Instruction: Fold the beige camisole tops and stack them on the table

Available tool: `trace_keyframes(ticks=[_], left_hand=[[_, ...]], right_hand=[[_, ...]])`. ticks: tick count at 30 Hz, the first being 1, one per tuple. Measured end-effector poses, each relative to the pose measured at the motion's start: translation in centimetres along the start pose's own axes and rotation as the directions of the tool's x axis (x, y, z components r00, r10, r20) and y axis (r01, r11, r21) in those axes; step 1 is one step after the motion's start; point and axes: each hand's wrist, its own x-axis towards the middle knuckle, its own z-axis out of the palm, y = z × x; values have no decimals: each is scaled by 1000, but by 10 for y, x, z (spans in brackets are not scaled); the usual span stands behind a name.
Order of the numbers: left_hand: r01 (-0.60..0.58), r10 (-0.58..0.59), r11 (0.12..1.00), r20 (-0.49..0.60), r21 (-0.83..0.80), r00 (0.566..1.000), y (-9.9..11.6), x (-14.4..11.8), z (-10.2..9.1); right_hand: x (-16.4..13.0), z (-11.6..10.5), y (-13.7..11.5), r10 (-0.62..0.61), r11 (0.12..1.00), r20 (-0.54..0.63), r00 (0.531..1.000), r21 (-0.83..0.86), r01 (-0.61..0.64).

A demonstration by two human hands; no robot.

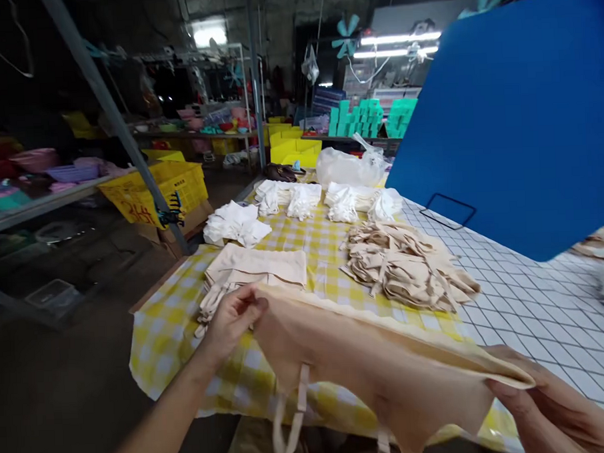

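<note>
While red scrawl on yellow crate stays unreadable, beige cloth bag hangs stretched over yellow checked tablecloth, strap dangling; left hand pinches one top corner, right hand pinches other

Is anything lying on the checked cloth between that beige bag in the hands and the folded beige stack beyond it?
Nothing visible: the left hand pinches the beige bag right beside the folded stack; the right hand grips its other corner.
</note>
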Motion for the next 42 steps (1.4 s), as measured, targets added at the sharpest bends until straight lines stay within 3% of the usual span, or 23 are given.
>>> trace_keyframes(ticks=[3,6,11,15,21,26,37,40,42], left_hand=[[-38,24,997,-205,-66,979,17,1,-37],[-115,98,993,-344,-31,934,35,12,-67],[-191,163,981,-426,-25,890,53,46,-101],[-271,241,962,-439,-7,866,52,75,-119],[-341,313,940,-420,10,852,48,111,-130],[-357,337,933,-426,33,840,49,123,-129],[-344,336,936,-491,78,803,72,84,-142],[-256,258,964,-469,68,845,62,86,-148],[-125,152,988,-420,93,894,40,96,-151]], right_hand=[[24,32,-30,-71,996,53,996,60,68],[56,70,-58,-61,993,125,990,106,48],[118,130,-84,-125,965,146,981,246,86],[157,159,-87,-182,937,169,969,327,119],[186,172,-91,-169,930,172,971,355,99],[193,171,-94,-144,925,172,974,372,72],[167,160,-122,-130,894,263,956,448,-2],[165,173,-112,-36,854,341,939,498,-148],[164,191,-91,60,845,368,928,476,-243]])
